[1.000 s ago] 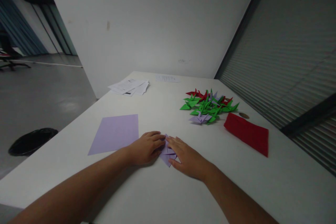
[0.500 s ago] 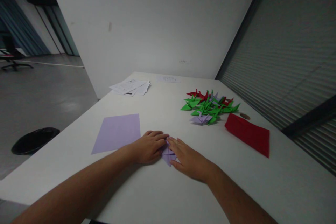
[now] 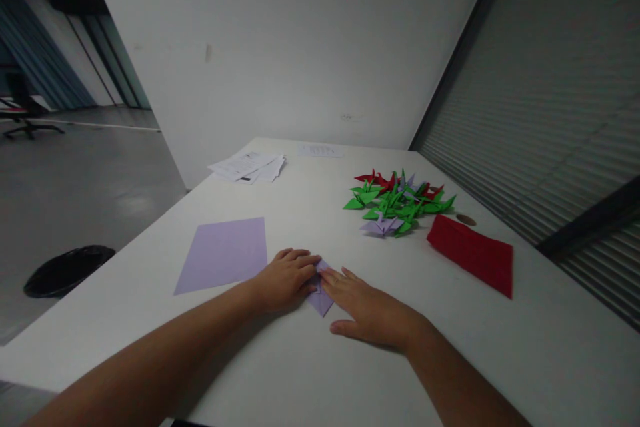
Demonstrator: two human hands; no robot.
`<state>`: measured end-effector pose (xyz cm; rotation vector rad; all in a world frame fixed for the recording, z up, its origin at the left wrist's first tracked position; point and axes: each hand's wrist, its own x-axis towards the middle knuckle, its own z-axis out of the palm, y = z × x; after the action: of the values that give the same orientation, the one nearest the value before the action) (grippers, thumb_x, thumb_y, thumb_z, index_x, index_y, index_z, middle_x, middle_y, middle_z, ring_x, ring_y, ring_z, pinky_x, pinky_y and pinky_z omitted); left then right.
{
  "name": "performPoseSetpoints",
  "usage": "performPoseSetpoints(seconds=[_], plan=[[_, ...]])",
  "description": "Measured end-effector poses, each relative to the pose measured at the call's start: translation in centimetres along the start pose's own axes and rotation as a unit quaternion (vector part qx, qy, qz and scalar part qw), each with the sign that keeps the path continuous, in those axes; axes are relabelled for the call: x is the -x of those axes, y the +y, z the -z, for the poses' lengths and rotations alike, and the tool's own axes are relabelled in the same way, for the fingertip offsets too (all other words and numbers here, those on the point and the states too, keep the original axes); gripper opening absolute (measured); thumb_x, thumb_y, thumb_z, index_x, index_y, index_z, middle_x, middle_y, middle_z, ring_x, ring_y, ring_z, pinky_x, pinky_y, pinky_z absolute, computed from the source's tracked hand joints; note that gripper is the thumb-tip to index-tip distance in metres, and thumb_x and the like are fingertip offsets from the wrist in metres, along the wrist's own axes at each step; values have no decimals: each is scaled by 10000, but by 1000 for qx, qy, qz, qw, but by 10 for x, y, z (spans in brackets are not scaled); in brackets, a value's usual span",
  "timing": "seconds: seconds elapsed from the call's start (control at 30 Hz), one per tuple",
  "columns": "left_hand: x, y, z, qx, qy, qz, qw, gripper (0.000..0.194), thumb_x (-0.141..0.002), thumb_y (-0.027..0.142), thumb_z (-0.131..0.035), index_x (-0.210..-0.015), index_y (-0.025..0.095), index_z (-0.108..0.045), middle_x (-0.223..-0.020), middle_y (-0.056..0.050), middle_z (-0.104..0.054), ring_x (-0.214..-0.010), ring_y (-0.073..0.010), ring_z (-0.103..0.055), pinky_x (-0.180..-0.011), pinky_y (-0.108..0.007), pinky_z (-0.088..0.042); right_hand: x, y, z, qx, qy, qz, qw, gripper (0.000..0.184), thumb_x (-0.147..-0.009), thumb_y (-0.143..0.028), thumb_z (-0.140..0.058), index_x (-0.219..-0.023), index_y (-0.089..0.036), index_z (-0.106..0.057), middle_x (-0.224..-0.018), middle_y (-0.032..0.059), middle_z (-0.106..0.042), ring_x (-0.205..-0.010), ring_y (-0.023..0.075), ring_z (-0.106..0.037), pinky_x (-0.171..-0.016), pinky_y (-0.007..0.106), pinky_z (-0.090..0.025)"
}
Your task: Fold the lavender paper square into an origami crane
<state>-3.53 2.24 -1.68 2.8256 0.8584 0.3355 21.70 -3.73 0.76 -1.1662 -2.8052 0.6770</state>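
A small piece of folded purple origami paper [image 3: 321, 303] lies on the white table, its near point towards me. My left hand [image 3: 287, 280] holds its left side down, fingers curled and pressed together over the edge. On the right, my right hand [image 3: 367, 303] rests its stretched fingertips on the upper part of the paper, thumb spread apart on the table side. Fingers of both hands hide much of the folds. Left of my left hand lies a flat purple sheet [image 3: 227, 253].
Several folded paper cranes [image 3: 395, 203], green, red and purple, are heaped at the back right. Nearby are a red folded cloth or paper piece [image 3: 473, 253] and a round brown disc [image 3: 466, 219]. White printed papers [image 3: 250, 165] lie far left; a black bin [image 3: 67, 270] stands off the table's left edge.
My right hand has shifted slightly right and nearer, its thumb moving off the folded paper. More of the paper's near point shows. My left hand stays nearly where it was.
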Motion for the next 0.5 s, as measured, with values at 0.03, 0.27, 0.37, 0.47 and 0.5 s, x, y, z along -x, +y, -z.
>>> performPoseSetpoints(seconds=[0.03,0.27,0.37,0.47,0.5], plan=[[-1,0,-1,4,-1,4,1000,320,-996,375,-556,-1286,248,-607,-1525,-94,-543,-1397,-321,-484,-1131,-555,-380,0,1,0,-5,4,2,1000,814,-912,-424,-707,-1595,-163,-349,-1666,173,-265,-1564,287,-217,-1290,511,-141],[-2,-3,-1,27,-9,8,1000,380,-949,323,-616,-1325,267,-598,-1542,-80,-527,-1407,-327,-473,-1136,-550,-378,1,4,-1,-22,3,-7,1000,828,-902,-396,-726,-1595,-147,-348,-1672,170,-255,-1563,298,-216,-1290,496,-168],[-2,-4,-2,28,-8,7,1000,394,-947,326,-622,-1338,283,-591,-1541,-69,-529,-1406,-330,-471,-1130,-556,-382,2,2,1,-15,0,-5,1000,827,-907,-403,-717,-1596,-141,-343,-1675,174,-244,-1564,296,-215,-1287,496,-179],[-1,-5,-5,27,-4,8,1000,428,-952,339,-619,-1373,286,-562,-1542,-69,-528,-1408,-326,-467,-1130,-553,-383,2,0,3,-7,-2,-3,1000,846,-902,-417,-722,-1601,-146,-331,-1677,175,-242,-1566,292,-211,-1287,493,-174],[-1,-5,-6,26,-2,9,1000,447,-954,342,-617,-1392,285,-546,-1543,-71,-526,-1408,-325,-467,-1131,-551,-383,2,-1,3,-4,-4,-2,1000,862,-896,-423,-728,-1604,-144,-322,-1679,177,-239,-1567,291,-206,-1288,493,-169]])
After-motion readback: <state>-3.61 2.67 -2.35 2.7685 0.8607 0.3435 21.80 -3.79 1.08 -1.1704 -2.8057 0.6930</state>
